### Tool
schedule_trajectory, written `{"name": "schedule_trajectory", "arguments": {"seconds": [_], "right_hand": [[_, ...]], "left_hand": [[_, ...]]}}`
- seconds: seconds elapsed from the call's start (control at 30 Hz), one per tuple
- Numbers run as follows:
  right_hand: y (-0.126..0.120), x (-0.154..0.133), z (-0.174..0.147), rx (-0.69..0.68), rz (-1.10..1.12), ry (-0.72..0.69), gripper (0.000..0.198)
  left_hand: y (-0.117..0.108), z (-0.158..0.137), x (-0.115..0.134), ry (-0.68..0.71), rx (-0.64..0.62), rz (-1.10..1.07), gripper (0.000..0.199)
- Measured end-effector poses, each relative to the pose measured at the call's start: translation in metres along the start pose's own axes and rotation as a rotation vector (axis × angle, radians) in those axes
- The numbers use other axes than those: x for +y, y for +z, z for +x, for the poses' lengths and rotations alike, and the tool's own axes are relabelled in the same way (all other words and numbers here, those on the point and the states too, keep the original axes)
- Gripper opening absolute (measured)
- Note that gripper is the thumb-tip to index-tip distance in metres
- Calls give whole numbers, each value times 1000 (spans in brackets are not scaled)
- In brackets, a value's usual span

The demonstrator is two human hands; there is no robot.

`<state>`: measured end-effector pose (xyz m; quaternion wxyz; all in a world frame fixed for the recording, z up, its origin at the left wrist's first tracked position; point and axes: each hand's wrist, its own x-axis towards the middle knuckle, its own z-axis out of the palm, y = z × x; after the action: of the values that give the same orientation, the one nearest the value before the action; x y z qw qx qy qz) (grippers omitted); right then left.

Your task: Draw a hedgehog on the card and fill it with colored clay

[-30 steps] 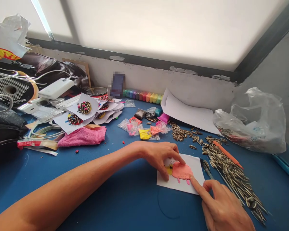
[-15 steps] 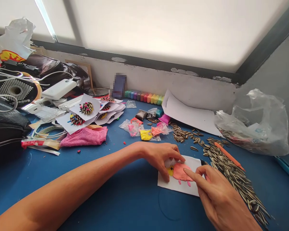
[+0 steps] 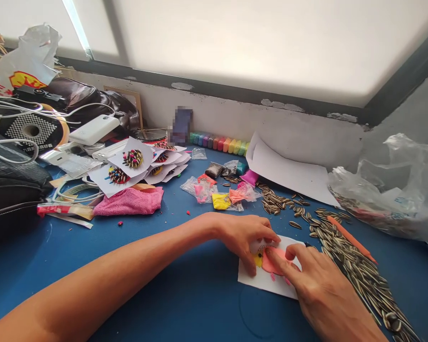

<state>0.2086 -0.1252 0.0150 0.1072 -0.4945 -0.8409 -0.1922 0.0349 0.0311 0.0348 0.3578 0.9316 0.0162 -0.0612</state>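
A white paper card (image 3: 251, 281) lies on the blue tabletop, bearing a flattened coral-pink modelling clay shape (image 3: 277, 267). Yellow clay (image 3: 258, 259) with a black dot adjoins its left side, and small pink pieces sit below it. My left hand (image 3: 248, 237) rests on the card's left and top edges, thumb and fingers spread apart, steadying it without gripping. From the right, my right hand (image 3: 316, 275) presses its extended index fingertip onto the upper left of the coral clay. Its thumb is apart from the index finger, and it covers the card's right part.
Striped sunflower seeds (image 3: 367, 270) spread along the right, beside an orange stick-like tool (image 3: 353, 240). Bagged clay (image 3: 220, 201) lies behind the card. Finished-looking seed pictures (image 3: 132, 159), a pink cloth (image 3: 128, 201) and cables crowd the left. A plastic bag (image 3: 388, 190) stands right.
My right index finger has moved left across the coral clay, to its upper left near the yellow part. My left hand stays on the card. The whole view has shifted slightly.
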Motion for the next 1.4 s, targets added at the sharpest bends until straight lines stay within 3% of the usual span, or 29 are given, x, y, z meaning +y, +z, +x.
{"name": "schedule_trajectory", "arguments": {"seconds": [0.2, 0.37, 0.47, 0.67, 0.97, 1.4], "right_hand": [[-2, 1, 5, -55, 46, 23, 42], [-6, 1, 10, -97, 180, 127, 42], [-9, 2, 10, -35, 238, 201, 39], [-6, 1, -3, 53, 156, 109, 42], [0, 1, -9, 34, 18, 2, 52], [-2, -1, -4, 34, 91, 99, 47]], "left_hand": [[1, 0, 0, 1, 4, 0, 72], [1, 0, -1, 0, 6, -14, 73], [2, 0, -3, 8, 9, -22, 71], [2, -1, -4, 21, 19, -28, 73], [2, -2, -5, 25, 46, -57, 65], [1, -1, 0, -34, 27, -45, 71]]}}
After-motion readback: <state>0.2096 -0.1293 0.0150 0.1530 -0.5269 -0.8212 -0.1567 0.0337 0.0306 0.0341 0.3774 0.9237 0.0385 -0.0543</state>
